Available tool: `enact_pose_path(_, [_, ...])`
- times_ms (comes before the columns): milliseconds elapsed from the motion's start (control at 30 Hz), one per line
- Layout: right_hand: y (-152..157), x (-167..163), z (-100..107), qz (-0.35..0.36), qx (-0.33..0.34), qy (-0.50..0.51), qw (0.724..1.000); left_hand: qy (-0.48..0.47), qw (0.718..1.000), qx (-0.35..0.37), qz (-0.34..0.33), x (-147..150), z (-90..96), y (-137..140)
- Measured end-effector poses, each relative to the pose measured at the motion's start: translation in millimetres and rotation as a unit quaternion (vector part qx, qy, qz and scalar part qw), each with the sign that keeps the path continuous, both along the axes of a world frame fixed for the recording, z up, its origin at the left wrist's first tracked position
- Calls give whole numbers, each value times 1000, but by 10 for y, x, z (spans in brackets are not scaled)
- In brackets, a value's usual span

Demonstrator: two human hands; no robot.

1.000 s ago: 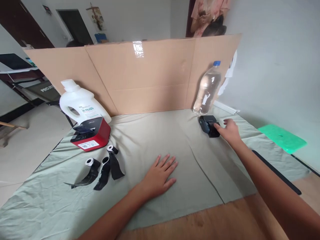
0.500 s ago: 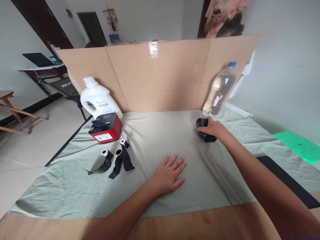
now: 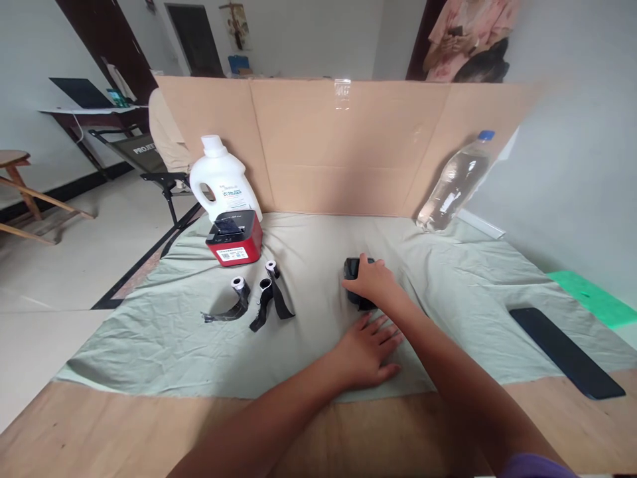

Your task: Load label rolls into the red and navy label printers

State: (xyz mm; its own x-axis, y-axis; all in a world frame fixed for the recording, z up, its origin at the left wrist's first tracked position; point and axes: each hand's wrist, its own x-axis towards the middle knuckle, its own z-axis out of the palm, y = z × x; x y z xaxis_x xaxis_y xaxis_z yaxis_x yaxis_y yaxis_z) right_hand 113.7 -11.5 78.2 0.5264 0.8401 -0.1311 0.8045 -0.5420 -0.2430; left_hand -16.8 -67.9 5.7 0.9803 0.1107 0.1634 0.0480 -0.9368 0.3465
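Observation:
My right hand (image 3: 373,280) is closed round a small black boxy device (image 3: 352,267) at the middle of the cloth; its exact kind is not clear. Just in front of it, my left hand (image 3: 371,352) lies flat on the green-grey cloth (image 3: 308,358), fingers spread, holding nothing. To the left are several small rolls of black ribbon (image 3: 266,292), partly unwound, on light cores. Behind them stands a red and black box-shaped machine (image 3: 239,242) with a white label on its front and a dark flap on top.
A white detergent jug (image 3: 226,179) and a clear water bottle (image 3: 455,182) lean near the cardboard screen (image 3: 338,153). A flat black slab (image 3: 565,352) lies at the right, with a green stool (image 3: 592,295) beyond. Behind the screen, a person (image 3: 470,40) holds a phone.
My right hand has brought the black device from near the water bottle leftward and closer, to just beyond my left hand. The camera view has shifted; my left hand stays flat.

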Motion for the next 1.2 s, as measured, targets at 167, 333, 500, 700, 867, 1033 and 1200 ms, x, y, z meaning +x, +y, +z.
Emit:
enact_pose_path(167, [-86,72,160,29,-39,16,999,2,1000,-3,-5,-1,-7,3])
enact_pose_path(333, [-62,506,31,28,85,99,991,-5,1000,21,-15,18,6,16])
enact_pose_path(500, [34,725,-454,92,285,278,913,-71,990,59,-108,34,101,44])
enact_pose_path(700, [-5,733,-624,84,351,359,861,-208,960,-68,173,-27,158,418])
enact_pose_path(867, [-17,742,-619,88,342,354,866,-189,869,-197,413,6,56,871])
enact_pose_path(1033, [-7,733,-656,93,344,353,865,-132,904,-173,369,47,-4,877])
enact_pose_path(1200, [14,736,-706,94,355,355,860,-114,911,-156,364,43,-3,829])
